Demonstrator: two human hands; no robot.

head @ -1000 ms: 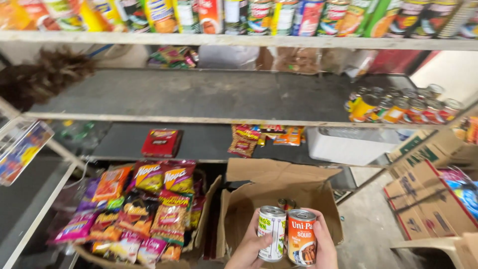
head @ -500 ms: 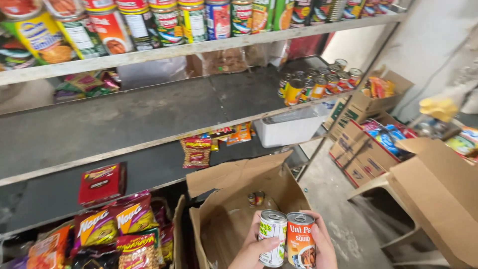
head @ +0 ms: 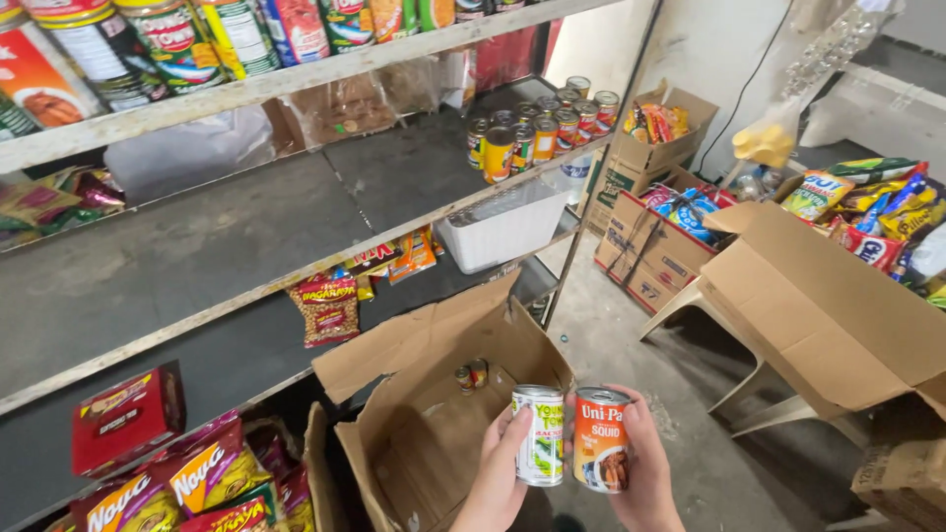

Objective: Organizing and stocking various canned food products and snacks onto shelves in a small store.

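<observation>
- A grey metal shelving unit (head: 246,236) filled the left and upper part of the view; its top shelf carried a row of tall tins, and its middle shelf was mostly bare.
- A large cardboard flap box (head: 838,305) lay on a white plastic stool at the right, with bright snack packets behind it.
- An open cardboard box (head: 414,433) stood on the floor below the shelves, flaps spread; two small tins (head: 471,375) lay deep inside it.
- A white plastic tub (head: 503,232) sat on the lower shelf, just beside a peanut packet (head: 325,307).
- A cluster of cans (head: 537,123) stood at the far end of the middle shelf.
- A red carton (head: 126,419) rested on the lowest shelf, above orange snack bags.
- The left hand (head: 498,473) had its grip wrapped around a green-and-white can (head: 539,433), held upright over the open box.
- The right hand (head: 645,463) had its grip closed around an orange can (head: 601,438), upright, touching the other can's side.
</observation>
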